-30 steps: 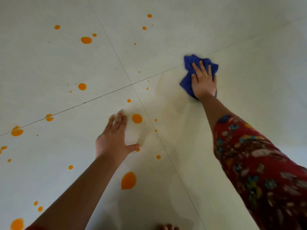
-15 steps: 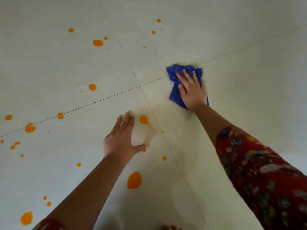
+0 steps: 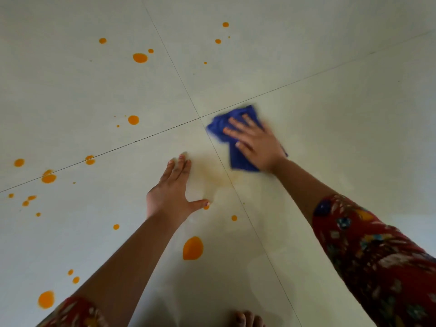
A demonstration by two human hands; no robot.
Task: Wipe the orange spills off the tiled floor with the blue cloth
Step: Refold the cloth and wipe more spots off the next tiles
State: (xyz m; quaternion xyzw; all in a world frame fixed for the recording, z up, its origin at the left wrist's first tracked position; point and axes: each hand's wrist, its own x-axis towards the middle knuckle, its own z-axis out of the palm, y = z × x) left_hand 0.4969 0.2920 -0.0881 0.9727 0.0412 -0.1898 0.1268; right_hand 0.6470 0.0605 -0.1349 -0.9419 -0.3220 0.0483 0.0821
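Note:
My right hand [image 3: 257,142] lies flat with spread fingers on the blue cloth [image 3: 238,159], pressing it to the pale tiled floor [image 3: 354,138] just right of where the grout lines cross. My left hand [image 3: 169,194] rests flat on the floor, fingers straight, thumb out. Between the two hands is a faint smeared orange stain [image 3: 219,178]. A large orange spill [image 3: 192,248] sits below my left hand, with small drops [image 3: 234,218] near my thumb. Several more orange drops [image 3: 140,57] dot the tiles at left and top.
Grout lines [image 3: 165,131] cross near the cloth. My toes [image 3: 246,318] show at the bottom edge. Red patterned sleeves [image 3: 377,256] cover both upper arms. The tiles at right carry a damp sheen.
My right hand has slid the blue cloth leftward and toward me, to the grout crossing. The drop near my left fingertips is now a faint smear. My left hand stays planted.

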